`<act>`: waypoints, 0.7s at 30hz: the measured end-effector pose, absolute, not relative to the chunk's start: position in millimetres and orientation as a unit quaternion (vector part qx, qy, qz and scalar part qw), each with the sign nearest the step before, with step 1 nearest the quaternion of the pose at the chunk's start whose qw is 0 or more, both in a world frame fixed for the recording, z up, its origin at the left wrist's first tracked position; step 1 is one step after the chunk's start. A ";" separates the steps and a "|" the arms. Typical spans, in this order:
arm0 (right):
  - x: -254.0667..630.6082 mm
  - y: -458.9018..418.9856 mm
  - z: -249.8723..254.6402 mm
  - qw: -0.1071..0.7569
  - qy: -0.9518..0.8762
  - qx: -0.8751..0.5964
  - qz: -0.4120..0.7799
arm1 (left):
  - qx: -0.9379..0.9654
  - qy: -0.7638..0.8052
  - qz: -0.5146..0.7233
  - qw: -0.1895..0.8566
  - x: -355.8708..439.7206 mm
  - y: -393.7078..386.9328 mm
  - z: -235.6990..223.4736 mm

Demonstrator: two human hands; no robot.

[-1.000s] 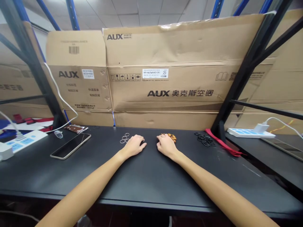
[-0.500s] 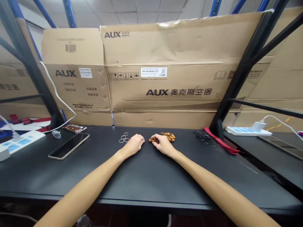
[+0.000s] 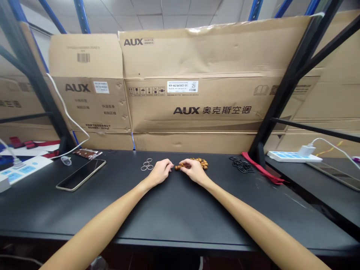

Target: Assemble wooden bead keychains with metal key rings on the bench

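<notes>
My right hand (image 3: pixel 195 171) is closed, with thumb and fingers pinched on glossy brown beads. One brown bead (image 3: pixel 177 167) sticks out left of the fingertips. Behind that hand lies a pile of the same brown beads (image 3: pixel 204 164), partly covered by it. My left hand (image 3: pixel 161 171) rests just left of the beads, its fingertips pressed together. Anything between them is too small to make out. Several thin silver rings (image 3: pixel 146 165) lie flat beside the left hand, on its far left side.
On the black table (image 3: pixel 174 217) a smartphone (image 3: pixel 81 175) and a brown packet (image 3: pixel 87 153) lie at left, by a white power strip (image 3: pixel 26 168). Black ring-like pieces (image 3: pixel 242 165) and a red strap (image 3: pixel 263 168) are at right. A cardboard wall (image 3: pixel 191 123) stands behind.
The bead at the right fingertips has shifted slightly left and shows more. My left fingertips have moved a little. The other things stay in place.
</notes>
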State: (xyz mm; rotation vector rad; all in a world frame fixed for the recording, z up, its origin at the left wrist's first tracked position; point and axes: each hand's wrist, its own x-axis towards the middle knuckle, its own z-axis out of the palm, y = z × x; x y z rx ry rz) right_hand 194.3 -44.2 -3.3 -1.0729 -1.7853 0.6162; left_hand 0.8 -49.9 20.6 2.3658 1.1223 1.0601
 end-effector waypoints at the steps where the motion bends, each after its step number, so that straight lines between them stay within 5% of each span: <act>1: 194.5 -43.6 -3.5 0.471 -0.721 -0.432 0.266 | 0.825 0.391 0.376 0.156 1.1 -50.7 21.6; 21: 197.0 -39.5 -1.0 0.506 -0.686 -0.382 0.358 | 0.824 0.358 0.410 0.159 2.2 -55.5 24.8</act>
